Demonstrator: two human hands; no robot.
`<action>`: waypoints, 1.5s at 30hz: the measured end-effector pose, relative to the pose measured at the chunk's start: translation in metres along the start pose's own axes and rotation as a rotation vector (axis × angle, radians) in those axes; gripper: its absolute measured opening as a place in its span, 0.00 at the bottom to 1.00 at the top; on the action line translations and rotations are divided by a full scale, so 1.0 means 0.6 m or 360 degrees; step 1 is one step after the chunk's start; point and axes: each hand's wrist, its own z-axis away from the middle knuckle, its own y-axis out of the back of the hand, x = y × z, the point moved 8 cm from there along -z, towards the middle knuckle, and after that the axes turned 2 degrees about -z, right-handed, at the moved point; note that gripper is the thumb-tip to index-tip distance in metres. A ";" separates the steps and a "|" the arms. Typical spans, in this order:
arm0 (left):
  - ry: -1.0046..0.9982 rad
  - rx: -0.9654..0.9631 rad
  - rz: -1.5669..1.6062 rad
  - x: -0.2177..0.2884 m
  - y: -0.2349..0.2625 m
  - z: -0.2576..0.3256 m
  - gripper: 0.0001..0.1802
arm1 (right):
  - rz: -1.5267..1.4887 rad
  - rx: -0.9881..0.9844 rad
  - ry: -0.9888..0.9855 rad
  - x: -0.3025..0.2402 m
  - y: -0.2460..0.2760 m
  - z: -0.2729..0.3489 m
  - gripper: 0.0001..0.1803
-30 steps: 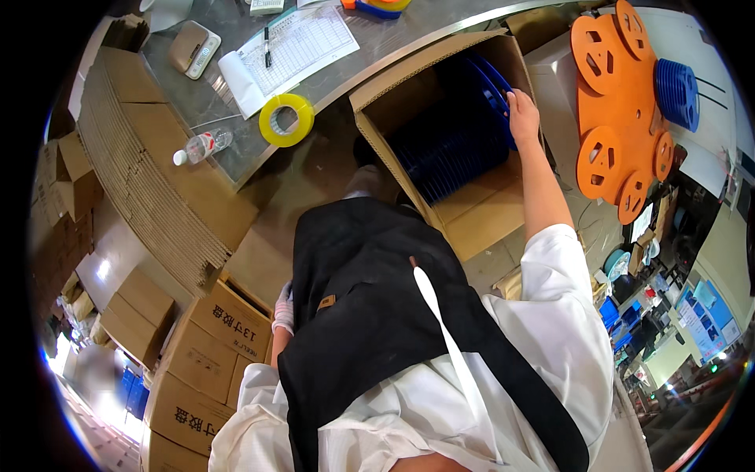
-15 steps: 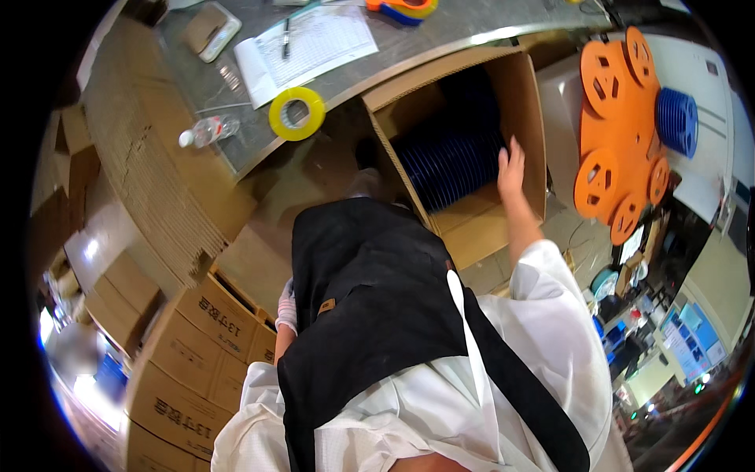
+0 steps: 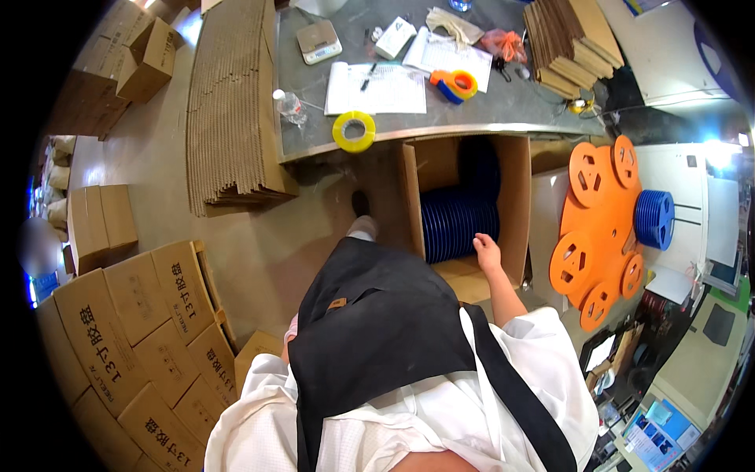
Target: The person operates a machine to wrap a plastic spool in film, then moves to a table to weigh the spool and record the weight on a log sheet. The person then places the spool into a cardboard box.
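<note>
A brown cardboard box (image 3: 513,212), its top open, stands against the worktable and holds a row of dark blue plastic reels (image 3: 460,224) on edge. Another darker blue reel (image 3: 478,167) rests in the far end of it. My bare right hand (image 3: 487,252) is over the box, close to the right end of the row. Its fingers are slightly bent and apart, with nothing visible between them; whether the tips touch the reels I cannot tell. At my left side my left hand (image 3: 292,326), in a pale glove, is mostly hidden by the black apron (image 3: 385,322).
The metal worktable (image 3: 303,141) carries yellow tape (image 3: 354,131), a bottle (image 3: 289,107), papers (image 3: 397,90) and a small scale (image 3: 318,42). Flattened cardboard (image 3: 236,118) is stacked at left, above packed cartons (image 3: 130,330). An orange reel stand (image 3: 602,228) with blue reels (image 3: 654,220) is at right.
My view has turned, showing more of the table. My right hand has shifted from the box's right side toward the reels, its fingers more bent. My left hand stays low at my side.
</note>
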 end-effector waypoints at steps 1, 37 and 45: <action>-0.0021 0.0020 0.0043 -0.005 -0.001 -0.004 0.22 | -0.0032 0.0172 0.0182 -0.048 0.026 -0.011 0.16; -0.0553 -0.0205 -0.1113 0.597 -0.010 -0.264 0.17 | 0.1604 0.0139 0.1714 -0.705 -0.521 -0.731 0.11; -0.0527 -0.0140 -0.1086 0.627 -0.026 -0.258 0.16 | 0.0842 -0.0100 0.1045 -0.684 -0.429 -0.721 0.16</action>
